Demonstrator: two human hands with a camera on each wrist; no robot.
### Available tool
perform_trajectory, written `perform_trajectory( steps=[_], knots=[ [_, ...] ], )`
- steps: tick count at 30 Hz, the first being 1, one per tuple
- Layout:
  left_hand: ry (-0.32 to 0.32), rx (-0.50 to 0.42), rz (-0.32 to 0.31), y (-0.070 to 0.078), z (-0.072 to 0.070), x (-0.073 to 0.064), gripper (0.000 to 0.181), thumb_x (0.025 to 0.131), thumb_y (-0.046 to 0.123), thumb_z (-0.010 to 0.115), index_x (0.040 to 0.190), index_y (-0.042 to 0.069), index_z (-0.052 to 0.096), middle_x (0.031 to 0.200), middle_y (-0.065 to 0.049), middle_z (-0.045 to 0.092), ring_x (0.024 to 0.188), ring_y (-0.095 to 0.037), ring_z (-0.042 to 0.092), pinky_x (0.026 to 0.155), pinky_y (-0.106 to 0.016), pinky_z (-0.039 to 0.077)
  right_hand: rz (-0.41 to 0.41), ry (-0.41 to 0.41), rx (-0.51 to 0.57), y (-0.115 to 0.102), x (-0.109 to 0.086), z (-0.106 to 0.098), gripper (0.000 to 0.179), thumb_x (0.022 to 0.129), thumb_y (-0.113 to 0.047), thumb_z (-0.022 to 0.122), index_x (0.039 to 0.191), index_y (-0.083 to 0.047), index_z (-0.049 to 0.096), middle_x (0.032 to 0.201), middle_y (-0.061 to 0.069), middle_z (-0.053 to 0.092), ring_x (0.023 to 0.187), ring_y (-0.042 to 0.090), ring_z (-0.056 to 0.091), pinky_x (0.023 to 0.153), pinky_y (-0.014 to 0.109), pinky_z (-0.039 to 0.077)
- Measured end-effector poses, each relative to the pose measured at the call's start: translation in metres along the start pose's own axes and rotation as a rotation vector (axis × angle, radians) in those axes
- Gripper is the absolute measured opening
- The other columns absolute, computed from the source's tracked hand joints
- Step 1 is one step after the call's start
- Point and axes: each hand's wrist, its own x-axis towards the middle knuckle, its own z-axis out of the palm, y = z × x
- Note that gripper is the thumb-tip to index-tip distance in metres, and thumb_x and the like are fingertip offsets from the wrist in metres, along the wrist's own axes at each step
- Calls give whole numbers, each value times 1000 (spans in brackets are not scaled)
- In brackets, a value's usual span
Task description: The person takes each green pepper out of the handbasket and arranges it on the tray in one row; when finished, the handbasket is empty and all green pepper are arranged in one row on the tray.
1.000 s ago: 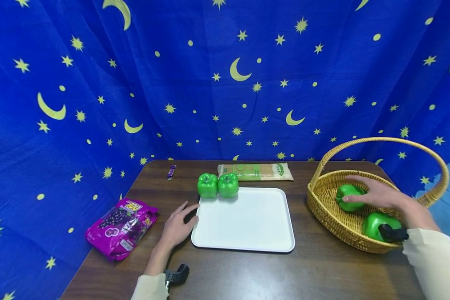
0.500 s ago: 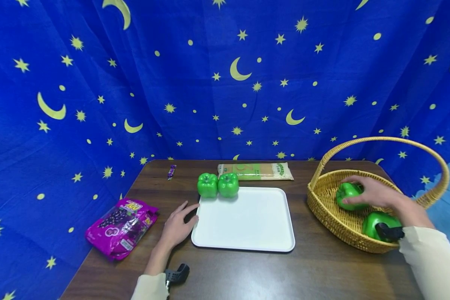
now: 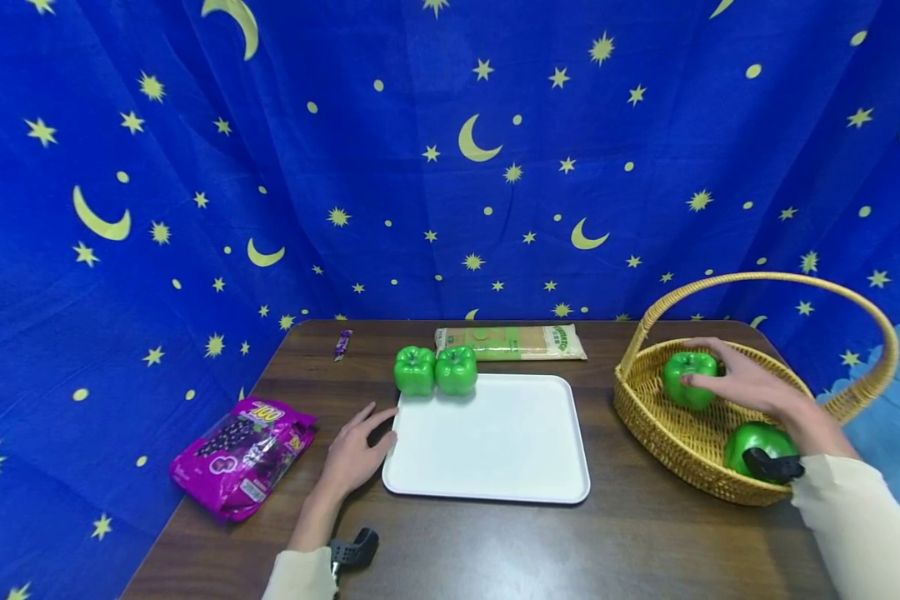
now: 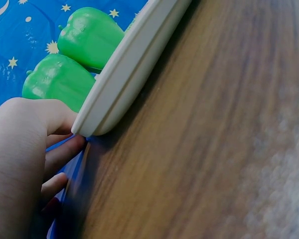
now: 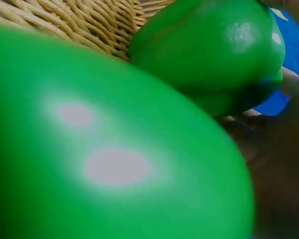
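My right hand (image 3: 742, 379) grips a green bell pepper (image 3: 688, 382) inside the wicker basket (image 3: 660, 429), thumb on the near side and fingers behind it. A second green pepper (image 3: 753, 446) lies at the basket's near end, partly hidden by the wrist strap; it fills the front of the right wrist view, with the gripped pepper (image 5: 209, 50) beyond it. My left hand (image 3: 356, 450) touches the left edge of the white tray (image 3: 487, 442), its fingers loosely extended. Two more green peppers (image 3: 415, 372) stand side by side at the tray's back left corner.
A purple candy bag (image 3: 243, 457) lies on the left of the wooden table (image 3: 450, 550). One small wrapped candy (image 3: 342, 345) is at the back left. Behind the tray lies a long noodle packet (image 3: 510, 342). The basket's tall handle (image 3: 765, 277) arches over the right hand.
My right hand has closed round the pepper, which has turned more upright and shifted slightly up and left within the basket. The left hand and tray have stayed still.
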Motion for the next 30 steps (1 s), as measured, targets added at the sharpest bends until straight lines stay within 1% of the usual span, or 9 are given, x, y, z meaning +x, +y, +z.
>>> perform_trajectory(
  steps=[4, 6, 9, 10, 13, 15, 18, 22, 30],
  knots=[
    [0, 2, 2, 0, 0, 1, 42, 92, 40, 59, 134, 32, 57, 150, -13, 37, 133, -41, 35, 102, -66, 26, 1, -8, 36, 5, 1, 3, 65, 93, -38, 62, 140, -3, 34, 128, 29, 45, 109, 44, 50, 81, 53, 45],
    [3, 0, 7, 0, 0, 1, 42, 92, 40, 60, 134, 31, 57, 150, -13, 37, 133, -41, 35, 102, -66, 26, 7, -10, 51, 6, 2, 4, 65, 93, -38, 61, 139, -1, 33, 124, 28, 46, 107, 42, 51, 80, 50, 46],
    [10, 0, 19, -1, 0, 0, 42, 93, 40, 59, 134, 31, 58, 149, -14, 38, 133, -41, 36, 102, -66, 27, 22, -16, 60, 7, 2, 4, 67, 94, -38, 60, 140, 1, 31, 125, 30, 44, 109, 44, 49, 81, 54, 46],
    [13, 0, 21, -1, 0, 0, 42, 92, 40, 59, 134, 31, 58, 149, -14, 38, 133, -41, 36, 102, -66, 27, 25, -17, 60, 7, 2, 4, 69, 93, -39, 60, 140, 1, 30, 127, 31, 43, 110, 46, 48, 82, 57, 46],
    [17, 0, 22, -1, 0, 0, 42, 92, 40, 59, 133, 31, 58, 149, -14, 38, 133, -41, 36, 102, -66, 27, 19, -19, 48, 6, 1, 4, 74, 92, -41, 62, 144, -2, 27, 136, 35, 33, 118, 53, 39, 85, 70, 39],
    [17, 2, 21, -1, 0, -1, 42, 92, 40, 60, 133, 31, 58, 149, -14, 38, 132, -41, 36, 102, -66, 27, -6, -13, 30, 5, 0, 5, 75, 90, -41, 64, 145, -5, 28, 140, 34, 31, 120, 54, 37, 85, 72, 36],
    [16, 6, 20, -1, 0, -1, 42, 92, 40, 59, 134, 31, 58, 149, -14, 38, 132, -42, 36, 102, -66, 26, -43, -7, 17, 7, 1, 7, 75, 88, -40, 68, 146, -10, 32, 137, 31, 38, 115, 51, 44, 83, 69, 40],
    [15, 6, 17, 0, 0, 0, 43, 93, 41, 59, 134, 32, 57, 149, -14, 37, 132, -42, 36, 102, -66, 26, -44, 3, 29, 10, 2, 9, 72, 86, -39, 71, 144, -13, 37, 131, 25, 45, 108, 44, 51, 80, 60, 45],
    [14, 8, 5, 1, 0, 0, 43, 92, 42, 59, 134, 32, 58, 150, -14, 37, 132, -43, 35, 102, -66, 26, -43, -14, 22, 9, 3, 9, 74, 88, -38, 69, 147, -11, 33, 130, 28, 45, 106, 44, 53, 78, 60, 46]
  ],
)
